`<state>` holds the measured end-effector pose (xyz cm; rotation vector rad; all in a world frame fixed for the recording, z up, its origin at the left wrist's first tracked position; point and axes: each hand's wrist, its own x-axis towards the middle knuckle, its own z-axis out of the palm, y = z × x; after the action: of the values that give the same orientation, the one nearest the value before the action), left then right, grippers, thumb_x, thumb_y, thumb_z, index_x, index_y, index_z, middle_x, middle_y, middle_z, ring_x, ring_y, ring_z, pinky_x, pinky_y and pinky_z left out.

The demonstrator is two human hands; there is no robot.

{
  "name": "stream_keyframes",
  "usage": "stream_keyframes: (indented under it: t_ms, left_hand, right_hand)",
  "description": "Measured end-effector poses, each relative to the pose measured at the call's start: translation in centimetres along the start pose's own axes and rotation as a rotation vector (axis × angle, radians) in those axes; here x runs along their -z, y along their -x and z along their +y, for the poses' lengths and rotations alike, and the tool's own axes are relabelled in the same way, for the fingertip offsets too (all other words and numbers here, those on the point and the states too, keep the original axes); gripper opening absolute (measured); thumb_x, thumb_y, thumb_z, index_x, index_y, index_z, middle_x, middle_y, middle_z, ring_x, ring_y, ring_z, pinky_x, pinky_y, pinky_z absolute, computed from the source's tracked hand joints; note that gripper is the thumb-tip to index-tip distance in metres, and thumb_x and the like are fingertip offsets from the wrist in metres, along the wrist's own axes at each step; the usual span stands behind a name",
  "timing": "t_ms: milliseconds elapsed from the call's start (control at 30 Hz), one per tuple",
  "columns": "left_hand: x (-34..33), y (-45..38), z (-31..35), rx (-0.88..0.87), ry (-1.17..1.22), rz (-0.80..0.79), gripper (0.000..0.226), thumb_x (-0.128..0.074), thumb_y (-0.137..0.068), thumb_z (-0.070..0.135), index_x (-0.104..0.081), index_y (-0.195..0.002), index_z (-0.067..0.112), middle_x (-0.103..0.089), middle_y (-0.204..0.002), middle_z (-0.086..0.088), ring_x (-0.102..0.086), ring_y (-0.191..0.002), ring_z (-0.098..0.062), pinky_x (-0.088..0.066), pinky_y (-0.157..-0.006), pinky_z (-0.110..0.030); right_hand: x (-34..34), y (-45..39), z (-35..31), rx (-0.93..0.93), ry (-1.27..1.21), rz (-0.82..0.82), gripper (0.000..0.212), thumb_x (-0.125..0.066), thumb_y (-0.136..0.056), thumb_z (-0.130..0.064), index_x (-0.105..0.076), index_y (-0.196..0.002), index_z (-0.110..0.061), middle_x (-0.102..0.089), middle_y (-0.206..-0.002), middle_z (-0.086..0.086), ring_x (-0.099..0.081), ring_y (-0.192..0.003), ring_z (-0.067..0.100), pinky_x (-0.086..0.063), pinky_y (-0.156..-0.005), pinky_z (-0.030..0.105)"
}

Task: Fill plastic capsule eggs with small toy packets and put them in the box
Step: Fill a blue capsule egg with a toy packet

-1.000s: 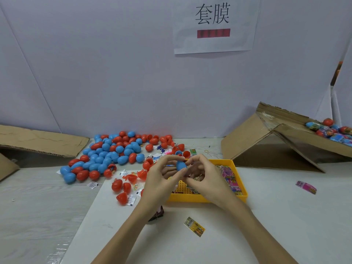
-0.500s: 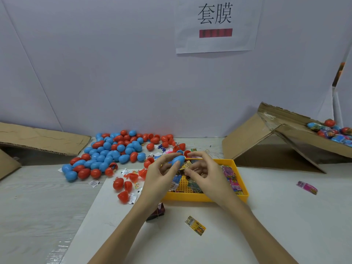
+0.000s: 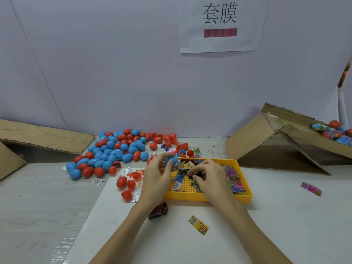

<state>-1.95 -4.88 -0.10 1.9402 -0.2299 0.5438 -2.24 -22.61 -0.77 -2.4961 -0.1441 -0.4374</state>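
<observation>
At the centre of the frame the left hand (image 3: 158, 174) pinches a blue egg (image 3: 170, 161) between thumb and fingers, just over the left end of the yellow tray (image 3: 207, 198). The right hand (image 3: 209, 176) reaches into the tray, fingers curled on the small packets (image 3: 182, 168). A pile of blue and red eggs (image 3: 116, 151) lies left of centre. The cardboard box (image 3: 285, 141) sits at right.

A white paper sign (image 3: 221, 25) on the wall reads "套膜" above a red bar.
</observation>
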Motion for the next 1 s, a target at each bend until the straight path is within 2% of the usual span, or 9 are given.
stream_keyframes:
  t_ms: [100, 200, 267, 367, 433, 533, 733, 833, 1000]
  left_hand:
    - [0.1, 0.0, 0.0, -0.019, -0.018, -0.002, 0.022, -0.059, -0.102, 0.013, -0.068, -0.12, 0.022, -0.069, -0.116, 0.005, -0.066, -0.106, -0.009, -0.055, -0.084, -0.019]
    - [0.3, -0.1, -0.1, -0.11, -0.095, -0.023, 0.023, -0.057, -0.102, 0.01, -0.071, -0.116, 0.022, -0.065, -0.115, 0.003, -0.064, -0.105, -0.013, -0.057, -0.085, -0.031]
    - [0.5, -0.1, -0.3, -0.187, -0.215, -0.066, 0.024, -0.058, -0.101, 0.007, -0.074, -0.11, 0.021, -0.06, -0.114, 0.002, -0.06, -0.103, -0.013, -0.054, -0.082, -0.024]
    - [0.5, 0.3, -0.5, -0.257, -0.413, -0.169, 0.026, -0.058, -0.096, 0.001, -0.077, -0.103, 0.018, -0.052, -0.12, 0.0, -0.051, -0.106, -0.012, -0.042, -0.079, -0.01]
    - [0.3, 0.5, -0.6, -0.255, -0.453, -0.237, 0.028, -0.057, -0.095, -0.001, -0.077, -0.104, 0.016, -0.05, -0.127, -0.004, -0.048, -0.115, -0.015, -0.042, -0.088, -0.015]
    - [0.2, 0.6, -0.4, -0.258, -0.481, -0.269, 0.028, -0.056, -0.096, -0.001, -0.076, -0.109, 0.014, -0.049, -0.132, -0.006, -0.047, -0.121, -0.019, -0.042, -0.092, -0.018]
    - [0.3, 0.6, 0.0, -0.272, -0.451, -0.215, 0.029, -0.056, -0.094, -0.004, -0.076, -0.105, 0.014, -0.051, -0.124, -0.004, -0.048, -0.107, -0.013, -0.034, -0.075, -0.006]
    - [0.2, 0.6, -0.1, -0.279, -0.448, -0.215, 0.029, -0.055, -0.096, -0.003, -0.077, -0.104, 0.014, -0.051, -0.123, -0.003, -0.049, -0.105, -0.013, -0.035, -0.073, -0.007]
    - [-0.1, 0.6, 0.2, -0.255, -0.359, -0.171, 0.026, -0.06, -0.097, 0.004, -0.075, -0.114, 0.018, -0.051, -0.124, -0.001, -0.052, -0.115, -0.015, -0.046, -0.085, -0.014]
  right_hand:
    - [0.2, 0.3, -0.3, 0.009, -0.036, 0.031, 0.014, -0.072, -0.097, -0.02, -0.078, -0.109, -0.023, -0.066, -0.11, -0.004, -0.06, -0.105, 0.013, -0.054, -0.093, 0.032]
    - [0.3, 0.5, -0.1, 0.009, -0.127, 0.092, 0.011, -0.069, -0.099, -0.018, -0.076, -0.107, -0.019, -0.068, -0.108, -0.002, -0.062, -0.098, 0.01, -0.056, -0.087, 0.029]
    - [0.5, 0.5, 0.0, -0.006, -0.189, 0.134, 0.01, -0.069, -0.099, -0.016, -0.076, -0.104, -0.019, -0.069, -0.106, -0.002, -0.062, -0.094, 0.008, -0.057, -0.084, 0.028]
    - [0.3, 0.3, 0.2, 0.005, -0.171, 0.126, 0.012, -0.069, -0.099, -0.023, -0.079, -0.105, -0.021, -0.067, -0.114, -0.005, -0.057, -0.109, 0.013, -0.05, -0.093, 0.032]
    - [0.0, 0.4, 0.3, 0.014, -0.1, 0.06, 0.016, -0.066, -0.1, -0.031, -0.079, -0.109, -0.025, -0.064, -0.121, -0.008, -0.048, -0.117, 0.015, -0.04, -0.094, 0.028]
    - [-0.3, 0.3, 0.4, 0.017, -0.01, 0.036, 0.02, -0.062, -0.102, -0.033, -0.079, -0.112, -0.027, -0.063, -0.122, -0.008, -0.044, -0.114, 0.013, -0.032, -0.09, 0.024]
    - [0.4, 0.0, 0.5, -0.043, -0.132, 0.134, 0.015, -0.07, -0.098, -0.014, -0.08, -0.108, -0.014, -0.072, -0.112, 0.001, -0.062, -0.102, 0.013, -0.054, -0.087, 0.024]
    - [0.9, 0.1, 0.5, -0.074, -0.218, 0.173, 0.017, -0.071, -0.096, -0.006, -0.081, -0.103, -0.016, -0.073, -0.102, -0.004, -0.063, -0.085, 0.001, -0.047, -0.072, 0.0]
    - [1.5, 0.2, 0.4, -0.07, -0.392, 0.145, 0.022, -0.07, -0.096, -0.009, -0.079, -0.1, -0.028, -0.074, -0.094, -0.016, -0.067, -0.088, -0.004, -0.049, -0.072, 0.003]
